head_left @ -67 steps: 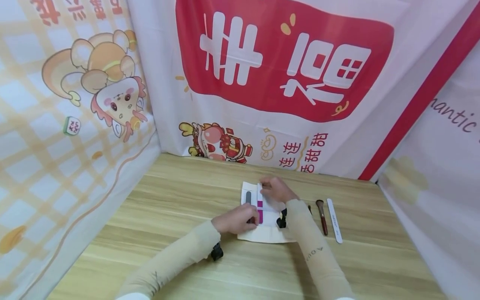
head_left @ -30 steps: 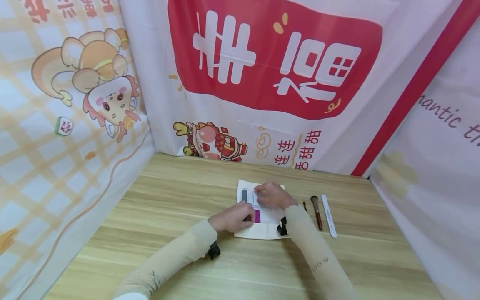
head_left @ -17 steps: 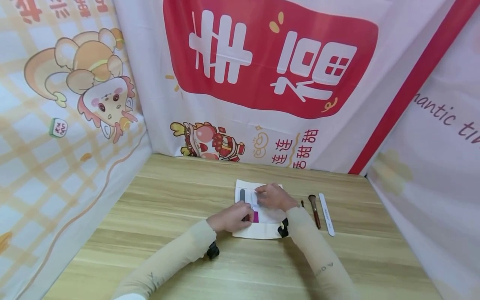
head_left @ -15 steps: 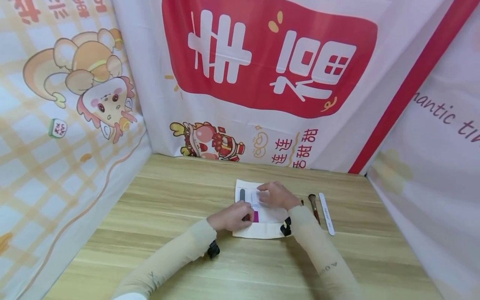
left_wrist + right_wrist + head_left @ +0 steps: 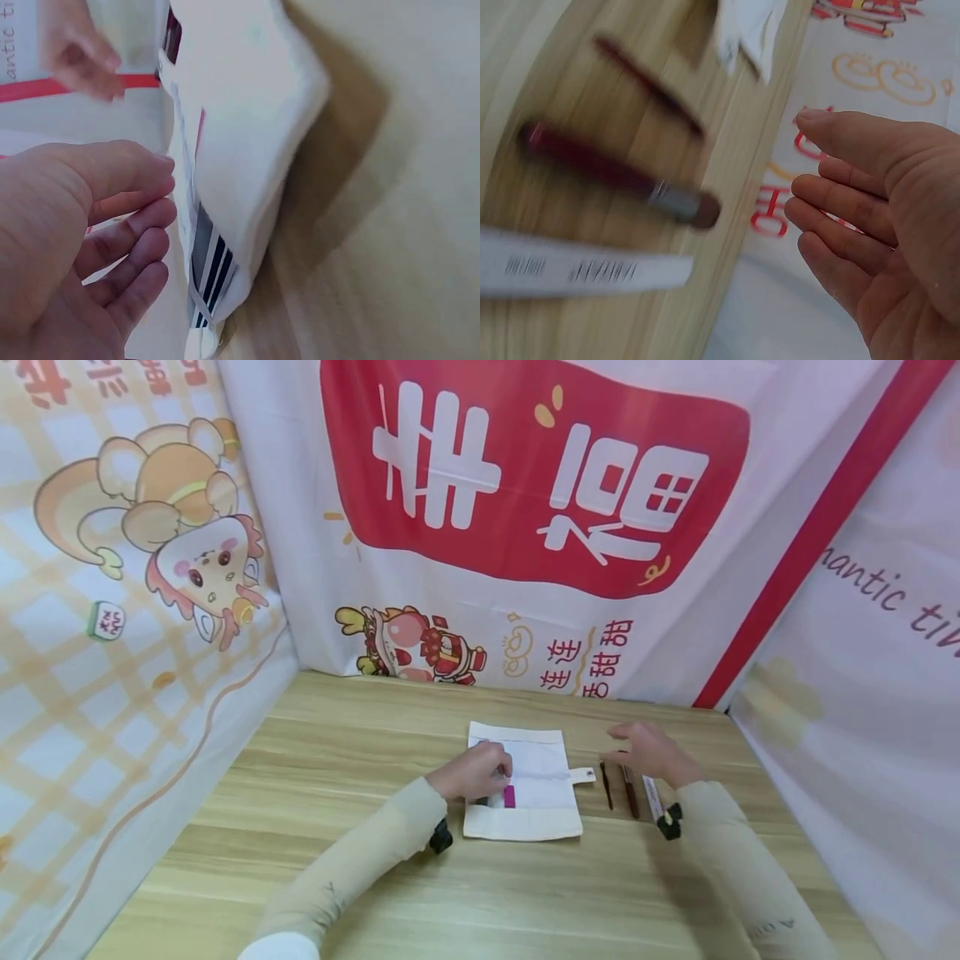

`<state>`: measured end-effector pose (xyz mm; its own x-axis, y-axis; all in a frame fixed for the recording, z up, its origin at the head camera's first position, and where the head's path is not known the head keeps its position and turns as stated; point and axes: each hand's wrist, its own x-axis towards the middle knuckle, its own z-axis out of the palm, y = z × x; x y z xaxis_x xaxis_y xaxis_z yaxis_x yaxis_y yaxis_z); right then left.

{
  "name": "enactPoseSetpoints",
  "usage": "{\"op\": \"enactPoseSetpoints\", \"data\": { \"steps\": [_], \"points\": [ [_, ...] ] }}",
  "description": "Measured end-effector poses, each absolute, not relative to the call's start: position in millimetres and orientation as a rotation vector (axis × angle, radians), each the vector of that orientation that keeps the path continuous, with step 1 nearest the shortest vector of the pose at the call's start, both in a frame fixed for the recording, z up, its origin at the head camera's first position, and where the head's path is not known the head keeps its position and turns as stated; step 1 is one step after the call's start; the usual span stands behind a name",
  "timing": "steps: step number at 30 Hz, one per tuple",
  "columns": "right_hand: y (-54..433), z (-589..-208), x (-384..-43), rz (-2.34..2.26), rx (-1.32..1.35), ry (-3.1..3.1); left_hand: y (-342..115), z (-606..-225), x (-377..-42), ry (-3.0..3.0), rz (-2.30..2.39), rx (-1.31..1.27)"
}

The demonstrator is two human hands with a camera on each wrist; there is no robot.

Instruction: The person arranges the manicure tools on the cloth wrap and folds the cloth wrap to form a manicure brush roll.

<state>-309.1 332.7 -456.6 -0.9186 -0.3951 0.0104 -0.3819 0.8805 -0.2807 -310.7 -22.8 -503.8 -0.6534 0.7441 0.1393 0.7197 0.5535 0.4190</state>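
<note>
A white fold-out pouch (image 5: 540, 777) lies spread on the table, its snap tab (image 5: 582, 775) pointing right. My left hand (image 5: 480, 772) is over its left part, fingers loosely bent; in the left wrist view the fingertips are close to the pouch, with nothing seen between them. A purple strip (image 5: 510, 797) shows in a pocket beside that hand. My right hand (image 5: 652, 752) is above the tools on the right, its fingers relaxed and holding nothing. Below it lie a slim dark-red tool (image 5: 649, 86), a makeup brush (image 5: 600, 165) and a white nail file (image 5: 592, 264) with print.
The wood-grain table (image 5: 360, 735) meets a printed cloth backdrop (image 5: 517, 635) at the back. More cloth hangs at left and right. Dark, striped items (image 5: 214, 262) show inside the pouch's pocket in the left wrist view.
My right hand has left the pouch and moved right, over the brush and file, baring the pouch's right half and tab. My left hand has shifted slightly up and away from the near flap.
</note>
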Motion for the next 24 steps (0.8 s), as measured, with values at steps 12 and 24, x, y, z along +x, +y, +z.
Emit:
{"op": "enactPoseSetpoints", "data": {
  "steps": [12,24],
  "points": [
    [393.6,-484.5,-283.7,-0.572,-0.374,3.003,-3.1,-504.4,-327.5,2.725,0.742,1.101],
    [390.4,-498.6,-279.1,-0.644,-0.066,2.997,0.1,-512.0,-330.8,2.749,0.659,1.116]
  ]
}}
